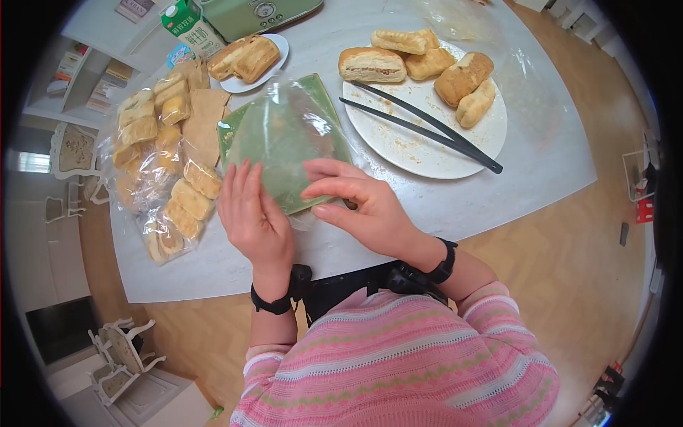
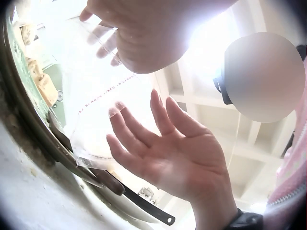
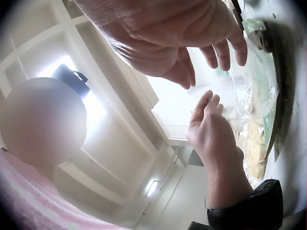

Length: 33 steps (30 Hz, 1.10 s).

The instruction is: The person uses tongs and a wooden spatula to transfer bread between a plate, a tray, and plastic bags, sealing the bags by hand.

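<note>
A clear plastic bag lies spread over a green square board in the head view; in the left wrist view the bag shows a line of red print. My left hand is at the bag's near left side, its fingers extended together. Across from it, my right hand has loosely bent, separated fingers by the near right side. In the left wrist view, fingers of my left hand show through the film, and my right hand has its palm visible. Whether either hand touches the bag is unclear.
Bagged breads lie at left. Behind are a plate of bread, a milk carton and a green toaster. At right, a large white plate holds breads and black tongs.
</note>
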Available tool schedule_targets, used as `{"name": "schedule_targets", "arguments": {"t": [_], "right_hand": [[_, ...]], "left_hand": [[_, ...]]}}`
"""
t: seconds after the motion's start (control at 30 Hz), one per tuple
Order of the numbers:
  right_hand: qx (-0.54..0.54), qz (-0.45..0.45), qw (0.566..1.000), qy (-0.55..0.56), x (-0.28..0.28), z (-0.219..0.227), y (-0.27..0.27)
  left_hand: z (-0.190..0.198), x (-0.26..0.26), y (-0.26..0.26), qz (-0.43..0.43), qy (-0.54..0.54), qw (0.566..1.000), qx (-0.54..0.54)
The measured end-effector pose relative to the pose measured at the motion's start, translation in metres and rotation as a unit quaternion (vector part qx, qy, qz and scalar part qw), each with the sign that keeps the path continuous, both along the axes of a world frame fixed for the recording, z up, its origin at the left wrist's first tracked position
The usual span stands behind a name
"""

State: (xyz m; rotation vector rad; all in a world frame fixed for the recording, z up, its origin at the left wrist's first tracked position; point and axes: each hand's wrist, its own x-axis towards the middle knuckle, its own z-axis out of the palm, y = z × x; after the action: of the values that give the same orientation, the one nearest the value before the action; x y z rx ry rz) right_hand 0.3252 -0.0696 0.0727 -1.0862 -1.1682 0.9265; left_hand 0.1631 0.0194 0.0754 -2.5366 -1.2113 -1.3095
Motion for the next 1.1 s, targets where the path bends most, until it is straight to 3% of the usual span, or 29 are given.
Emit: {"name": "schedule_targets", "arguments": {"t": [0.1, 0.17, 0.3, 0.33, 0.4, 0.43, 0.5, 0.63, 0.8, 1.03, 1.1], "right_hand": [[-0.061, -0.008, 0.998, 0.012, 0.023, 0.013, -0.009], [-0.021, -0.039, 0.999, -0.028, 0.042, 0.014, -0.012], [0.017, -0.175, 0.954, -0.244, 0.086, 0.025, -0.024], [0.015, -0.175, 0.953, -0.245, 0.096, 0.027, -0.027], [-0.031, -0.237, 0.885, -0.399, 0.111, 0.028, -0.033], [-0.033, -0.236, 0.885, -0.400, 0.118, 0.026, -0.036], [-0.090, -0.274, 0.820, -0.495, 0.128, 0.020, -0.040], [-0.153, -0.243, 0.806, -0.517, 0.134, 0.009, -0.042], [-0.210, -0.190, 0.825, -0.488, 0.137, 0.011, -0.034], [-0.204, -0.219, 0.856, -0.421, 0.162, 0.021, -0.069], [-0.238, -0.229, 0.900, -0.285, 0.170, 0.033, -0.087]], "left_hand": [[0.001, -0.002, 0.007, 0.044, 0.054, 0.998, 0.010], [-0.005, -0.004, 0.011, 0.040, 0.074, 0.996, -0.008], [-0.010, 0.000, 0.013, 0.033, 0.115, 0.991, -0.057], [-0.010, 0.001, 0.013, 0.032, 0.114, 0.991, -0.059], [-0.010, 0.002, 0.014, 0.024, 0.112, 0.990, -0.080], [-0.010, 0.003, 0.014, 0.024, 0.112, 0.990, -0.082], [-0.012, 0.004, 0.015, 0.024, 0.117, 0.989, -0.084], [-0.012, 0.007, 0.015, 0.014, 0.113, 0.988, -0.103], [-0.011, 0.009, 0.017, 0.015, 0.119, 0.985, -0.125], [-0.012, 0.006, 0.022, 0.007, 0.108, 0.986, -0.125], [-0.012, 0.006, 0.022, 0.002, 0.100, 0.986, -0.132]]}}
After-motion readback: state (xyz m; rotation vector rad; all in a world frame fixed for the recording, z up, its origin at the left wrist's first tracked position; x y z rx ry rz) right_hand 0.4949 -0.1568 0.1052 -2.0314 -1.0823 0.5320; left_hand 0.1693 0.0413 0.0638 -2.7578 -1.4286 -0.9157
